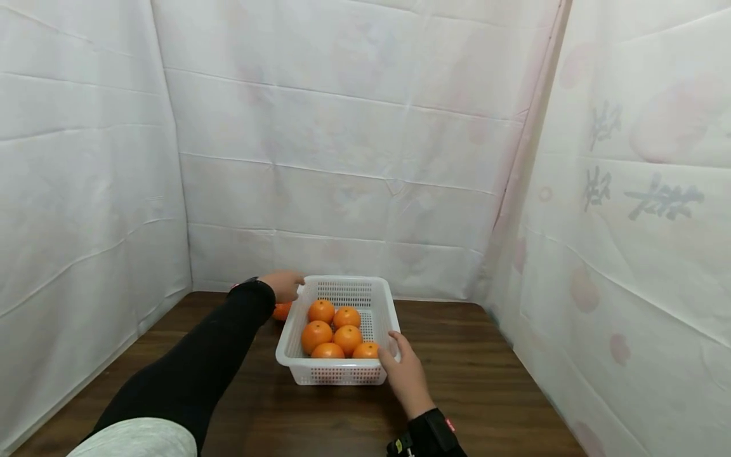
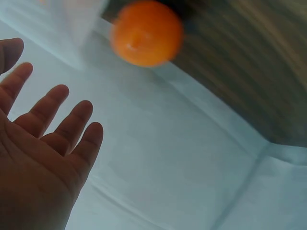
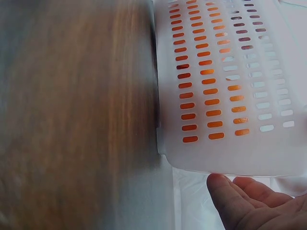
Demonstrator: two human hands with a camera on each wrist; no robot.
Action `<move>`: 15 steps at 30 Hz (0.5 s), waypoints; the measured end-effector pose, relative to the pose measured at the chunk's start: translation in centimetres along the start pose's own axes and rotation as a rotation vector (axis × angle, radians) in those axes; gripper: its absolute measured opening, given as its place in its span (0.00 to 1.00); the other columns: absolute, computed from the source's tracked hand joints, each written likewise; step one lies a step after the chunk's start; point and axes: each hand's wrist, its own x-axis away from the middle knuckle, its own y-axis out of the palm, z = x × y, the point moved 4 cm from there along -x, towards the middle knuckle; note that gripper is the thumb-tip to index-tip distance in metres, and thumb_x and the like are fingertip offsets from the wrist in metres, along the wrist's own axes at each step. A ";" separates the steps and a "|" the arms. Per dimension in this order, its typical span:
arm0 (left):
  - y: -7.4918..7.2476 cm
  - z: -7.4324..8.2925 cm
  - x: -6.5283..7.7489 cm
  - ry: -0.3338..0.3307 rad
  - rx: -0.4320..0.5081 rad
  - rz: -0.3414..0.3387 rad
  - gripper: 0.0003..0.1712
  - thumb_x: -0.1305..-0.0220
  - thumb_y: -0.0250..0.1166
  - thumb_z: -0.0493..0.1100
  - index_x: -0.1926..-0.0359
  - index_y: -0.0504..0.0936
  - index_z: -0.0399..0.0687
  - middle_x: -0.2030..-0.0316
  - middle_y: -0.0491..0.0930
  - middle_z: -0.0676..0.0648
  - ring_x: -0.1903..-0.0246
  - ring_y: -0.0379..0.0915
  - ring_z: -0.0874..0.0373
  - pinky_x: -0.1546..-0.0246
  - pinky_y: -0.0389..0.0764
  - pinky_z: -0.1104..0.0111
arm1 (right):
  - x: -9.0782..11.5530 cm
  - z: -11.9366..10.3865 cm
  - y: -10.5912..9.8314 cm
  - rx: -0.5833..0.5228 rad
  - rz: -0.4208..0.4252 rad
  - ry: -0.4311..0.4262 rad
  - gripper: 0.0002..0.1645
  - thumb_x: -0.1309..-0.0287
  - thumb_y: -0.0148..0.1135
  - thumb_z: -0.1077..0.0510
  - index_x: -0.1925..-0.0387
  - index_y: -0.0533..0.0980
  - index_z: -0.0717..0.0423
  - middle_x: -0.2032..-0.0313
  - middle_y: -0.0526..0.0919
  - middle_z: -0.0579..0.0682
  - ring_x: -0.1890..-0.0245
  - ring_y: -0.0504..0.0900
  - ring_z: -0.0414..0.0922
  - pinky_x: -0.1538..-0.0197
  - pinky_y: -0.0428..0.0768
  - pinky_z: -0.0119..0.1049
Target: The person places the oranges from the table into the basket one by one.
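A white slotted plastic basket [image 1: 334, 376] stands on the table with several oranges [image 1: 348, 339] inside. At its far left corner is my left hand [image 1: 282, 285], and the left wrist view shows that hand's fingers [image 2: 79, 117] spread with nothing held. One loose orange [image 2: 147, 33] lies on the table outside the basket, partly hidden below the left wrist in the head view. My right hand [image 1: 408, 374] is at the near right corner, fingertips right at the rim. From the right wrist view, its fingers [image 3: 230, 199] reach out beside the basket's slotted wall [image 3: 216, 86].
The dark wooden table [image 1: 457, 355] extends on both sides of the basket. Pale sheets [image 1: 342, 158] hang behind it and along the left and right sides, close to the table's edges.
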 end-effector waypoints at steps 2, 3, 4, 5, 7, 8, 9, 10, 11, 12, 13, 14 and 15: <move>0.1 -1.6 0.1 -0.015 0.011 0.011 0.29 0.28 0.64 0.40 0.28 0.76 0.42 0.30 0.77 0.36 0.31 0.73 0.36 0.30 0.73 0.40 | 0.0 0.0 -0.2 0.006 0.003 0.008 0.38 0.29 0.62 0.37 0.24 0.70 0.46 0.25 0.71 0.67 0.26 0.71 0.66 0.30 0.72 0.69; 0.1 -2.4 0.2 -0.028 0.029 0.015 0.29 0.27 0.64 0.41 0.27 0.75 0.42 0.30 0.77 0.36 0.31 0.73 0.36 0.30 0.73 0.40 | 0.1 0.0 -0.3 0.007 0.006 0.011 0.37 0.28 0.62 0.38 0.24 0.70 0.46 0.25 0.71 0.67 0.26 0.71 0.66 0.30 0.72 0.69; 0.0 -2.9 0.4 -0.035 0.036 0.020 0.30 0.27 0.63 0.42 0.27 0.74 0.41 0.30 0.76 0.35 0.31 0.72 0.35 0.31 0.73 0.40 | 0.1 -0.1 -0.4 0.007 0.009 0.013 0.37 0.28 0.62 0.39 0.24 0.70 0.46 0.25 0.71 0.67 0.27 0.71 0.66 0.30 0.72 0.69; -0.1 -3.3 0.5 -0.040 0.037 0.029 0.31 0.26 0.63 0.44 0.26 0.73 0.41 0.29 0.76 0.34 0.31 0.72 0.34 0.31 0.73 0.39 | 0.1 -0.1 -0.5 0.007 0.013 0.014 0.37 0.28 0.62 0.40 0.24 0.70 0.46 0.25 0.71 0.67 0.27 0.71 0.66 0.30 0.72 0.70; -0.6 -3.9 0.9 -0.046 0.033 0.054 0.31 0.25 0.61 0.46 0.26 0.73 0.40 0.29 0.75 0.33 0.30 0.71 0.33 0.31 0.73 0.39 | 0.2 -0.3 -0.8 0.004 0.018 0.014 0.36 0.28 0.62 0.41 0.24 0.69 0.46 0.25 0.71 0.67 0.27 0.71 0.67 0.30 0.72 0.70; -0.8 -4.0 1.1 -0.048 0.030 0.066 0.31 0.24 0.61 0.47 0.26 0.73 0.39 0.29 0.75 0.33 0.30 0.71 0.32 0.30 0.72 0.38 | 0.2 -0.4 -0.9 0.003 0.019 0.015 0.36 0.28 0.61 0.41 0.24 0.69 0.46 0.25 0.71 0.67 0.26 0.71 0.67 0.30 0.72 0.70; -1.0 -4.1 1.3 -0.047 0.019 0.077 0.32 0.24 0.61 0.49 0.26 0.72 0.39 0.29 0.75 0.33 0.30 0.71 0.32 0.30 0.72 0.38 | 0.2 -0.5 -1.0 0.004 0.021 0.017 0.36 0.28 0.61 0.41 0.24 0.69 0.46 0.25 0.71 0.67 0.26 0.71 0.67 0.30 0.72 0.70; -1.1 -4.1 1.5 -0.040 0.004 0.087 0.32 0.24 0.60 0.49 0.26 0.73 0.38 0.30 0.76 0.32 0.31 0.71 0.31 0.30 0.72 0.38 | 0.2 -0.5 -1.1 0.008 0.021 0.019 0.36 0.28 0.61 0.41 0.24 0.69 0.46 0.25 0.71 0.67 0.26 0.71 0.66 0.30 0.72 0.70; -1.2 -4.2 1.7 -0.039 -0.006 0.095 0.31 0.24 0.60 0.49 0.27 0.73 0.38 0.30 0.76 0.32 0.31 0.72 0.31 0.31 0.72 0.38 | 0.2 -0.6 -1.2 0.011 0.021 0.020 0.36 0.28 0.61 0.41 0.24 0.69 0.46 0.25 0.71 0.67 0.26 0.71 0.66 0.30 0.72 0.70; -1.2 -4.1 1.7 -0.039 -0.013 0.101 0.31 0.24 0.61 0.49 0.28 0.74 0.38 0.31 0.77 0.32 0.32 0.72 0.31 0.31 0.72 0.38 | 0.3 -0.6 -1.4 0.015 0.024 0.022 0.36 0.28 0.61 0.41 0.24 0.69 0.46 0.25 0.71 0.67 0.26 0.71 0.66 0.30 0.72 0.70; -1.1 -4.1 1.8 -0.033 -0.028 0.106 0.30 0.24 0.61 0.49 0.28 0.75 0.37 0.32 0.77 0.31 0.32 0.73 0.31 0.32 0.73 0.38 | 0.3 -0.5 -1.5 0.019 0.026 0.024 0.36 0.28 0.61 0.41 0.24 0.69 0.46 0.25 0.71 0.67 0.26 0.71 0.66 0.30 0.72 0.70; -0.9 -4.2 1.7 -0.031 -0.040 0.108 0.30 0.24 0.61 0.49 0.29 0.75 0.38 0.32 0.78 0.32 0.33 0.73 0.31 0.32 0.74 0.39 | 0.4 -0.5 -1.7 0.022 0.028 0.026 0.36 0.27 0.61 0.42 0.24 0.69 0.46 0.25 0.71 0.67 0.27 0.71 0.66 0.31 0.72 0.70; -0.7 -4.3 1.7 -0.030 -0.053 0.111 0.30 0.24 0.61 0.49 0.29 0.75 0.39 0.32 0.78 0.32 0.33 0.74 0.31 0.33 0.74 0.39 | 0.4 -0.5 -1.8 0.024 0.030 0.029 0.36 0.27 0.61 0.42 0.24 0.69 0.46 0.25 0.71 0.67 0.26 0.71 0.66 0.30 0.72 0.70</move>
